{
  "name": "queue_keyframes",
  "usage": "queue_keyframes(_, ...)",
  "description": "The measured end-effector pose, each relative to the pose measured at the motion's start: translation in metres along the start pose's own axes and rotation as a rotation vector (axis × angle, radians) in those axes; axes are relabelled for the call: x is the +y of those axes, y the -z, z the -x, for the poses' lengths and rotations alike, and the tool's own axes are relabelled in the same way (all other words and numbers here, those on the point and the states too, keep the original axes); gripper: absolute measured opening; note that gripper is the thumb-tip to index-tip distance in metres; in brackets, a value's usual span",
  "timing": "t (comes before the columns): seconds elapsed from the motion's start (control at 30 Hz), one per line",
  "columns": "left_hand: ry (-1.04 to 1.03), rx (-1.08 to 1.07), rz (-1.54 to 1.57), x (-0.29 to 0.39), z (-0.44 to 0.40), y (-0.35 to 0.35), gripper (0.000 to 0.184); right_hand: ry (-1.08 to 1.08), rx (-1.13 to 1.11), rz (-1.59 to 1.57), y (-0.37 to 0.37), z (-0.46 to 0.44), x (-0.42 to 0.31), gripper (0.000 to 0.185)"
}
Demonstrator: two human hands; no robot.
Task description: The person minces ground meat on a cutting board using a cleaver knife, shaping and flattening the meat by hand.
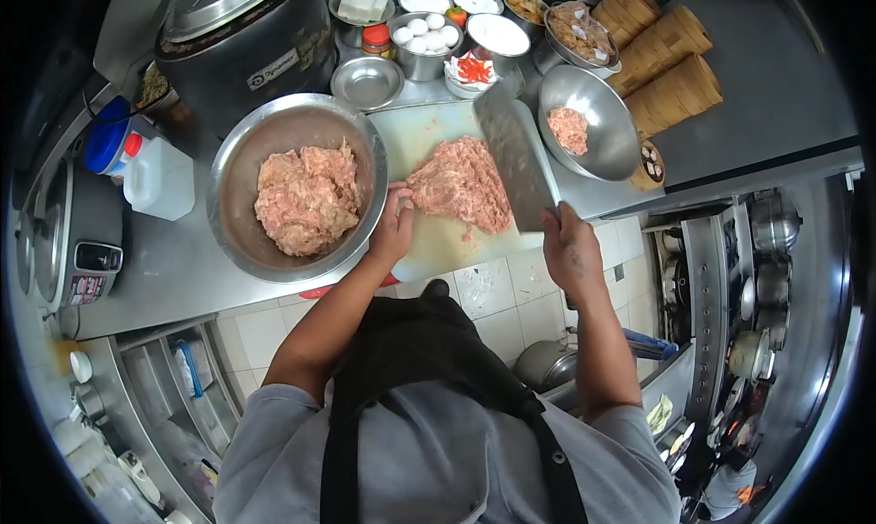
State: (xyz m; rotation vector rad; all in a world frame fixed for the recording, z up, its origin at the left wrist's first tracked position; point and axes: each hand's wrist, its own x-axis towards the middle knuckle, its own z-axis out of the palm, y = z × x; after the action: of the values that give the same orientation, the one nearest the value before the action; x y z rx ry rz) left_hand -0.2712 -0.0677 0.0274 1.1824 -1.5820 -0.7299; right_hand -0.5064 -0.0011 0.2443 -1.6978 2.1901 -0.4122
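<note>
A mound of raw minced meat [464, 185] lies on the pale cutting board [429, 250]. My right hand [573, 249] is closed around the handle of a wide cleaver [516, 155], whose blade stands along the right side of the mound. At the mound's left edge is my left hand [392, 225], fingers reaching toward the meat and not wrapped round anything I can see. Beside it, a large steel bowl [222, 196] holds a big lump of the same mince [308, 200]. To the right of the cleaver, a smaller steel bowl [607, 100] contains a small portion of mince [568, 130].
Behind the board stand a pot of eggs [425, 36], an empty metal dish [367, 82] and a bowl with red slices [473, 70]. Bamboo steamers [671, 95] lie at the right. A large dark cooker [246, 59] and a white jug [158, 179] are at the left.
</note>
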Motion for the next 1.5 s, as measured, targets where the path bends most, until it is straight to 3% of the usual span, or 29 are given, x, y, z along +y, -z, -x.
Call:
queue_keyframes(0.03,-0.006,0.003,0.015,0.000,-0.001,0.000,0.020,-0.017,0.092,-0.078,-0.003,0.001,-0.011,0.023)
queue_keyframes(0.1,-0.018,0.011,0.042,0.002,0.000,0.002,0.023,0.047,0.321,-0.203,-0.083,-0.017,0.030,0.024)
queue_keyframes(0.17,0.016,0.006,0.066,-0.008,0.003,-0.005,0.025,0.072,-0.156,0.256,-0.086,-0.027,0.047,0.033)
queue_keyframes(0.23,0.024,-0.012,0.065,-0.011,0.006,-0.002,0.027,0.274,-0.214,0.269,-0.086,-0.039,0.081,0.033)
queue_keyframes(0.27,0.013,-0.006,0.060,-0.007,0.001,-0.002,0.027,0.101,-0.208,0.116,-0.039,-0.027,0.034,0.028)
queue_keyframes(0.3,0.012,-0.018,0.053,-0.004,0.004,0.000,0.027,0.032,-0.226,0.176,-0.016,-0.024,0.012,0.028)
queue_keyframes(0.37,-0.005,-0.015,0.071,-0.005,0.002,-0.001,0.026,0.033,-0.049,0.093,-0.013,-0.020,0.002,0.031)
queue_keyframes(0.43,0.010,-0.013,0.076,-0.007,0.004,-0.002,0.025,-0.017,0.194,-0.078,-0.079,-0.024,0.031,0.033)
queue_keyframes(0.5,-0.003,-0.007,0.052,-0.004,0.005,0.000,0.024,-0.019,-0.145,0.241,-0.076,-0.024,0.031,0.031)
queue_keyframes(0.57,-0.011,-0.011,0.030,-0.004,0.005,0.002,0.024,0.157,-0.235,0.239,-0.051,-0.019,0.030,0.029)
queue_keyframes(0.67,-0.005,-0.005,0.023,-0.003,0.005,0.000,0.025,-0.040,-0.166,0.041,-0.010,-0.014,0.011,0.029)
queue_keyframes(0.77,-0.013,0.001,0.035,0.002,0.004,0.001,0.026,0.065,0.189,-0.284,-0.075,-0.024,0.040,0.032)
queue_keyframes(0.83,-0.025,0.007,0.034,0.001,0.002,0.002,0.026,0.036,-0.141,0.148,-0.074,-0.028,0.048,0.033)
queue_keyframes(0.9,-0.047,0.008,0.012,-0.004,0.007,0.002,0.025,0.113,-0.221,0.187,-0.064,-0.034,0.058,0.031)
queue_keyframes(1.0,-0.047,0.028,0.016,-0.001,0.005,0.002,0.025,0.077,-0.108,0.109,-0.013,-0.025,0.014,0.027)
queue_keyframes(1.1,-0.042,0.027,0.028,0.001,0.003,0.001,0.025,0.122,0.210,-0.141,-0.062,-0.032,0.017,0.026)
queue_keyframes(1.13,-0.043,0.025,0.027,0.001,0.003,0.002,0.025,0.165,0.187,-0.058,-0.078,-0.032,0.027,0.029)
queue_keyframes(1.17,-0.045,0.036,0.034,0.000,0.002,0.002,0.025,0.155,-0.052,0.160,-0.085,-0.038,0.045,0.031)
queue_keyframes(1.23,-0.044,0.052,0.050,-0.001,0.005,0.000,0.025,0.095,-0.241,0.234,-0.064,-0.036,0.042,0.031)
queue_keyframes(1.3,-0.074,0.067,0.065,-0.001,-0.001,0.000,0.024,0.025,-0.216,0.128,-0.021,-0.024,0.032,0.030)
queue_keyframes(1.4,-0.066,0.033,0.084,0.002,0.003,0.003,0.023,0.043,0.086,-0.020,0.015,0.010,0.008,0.025)
queue_keyframes(1.5,-0.085,0.003,0.117,0.002,0.003,0.005,0.023,0.003,0.352,-0.106,-0.036,0.035,0.028,0.029)
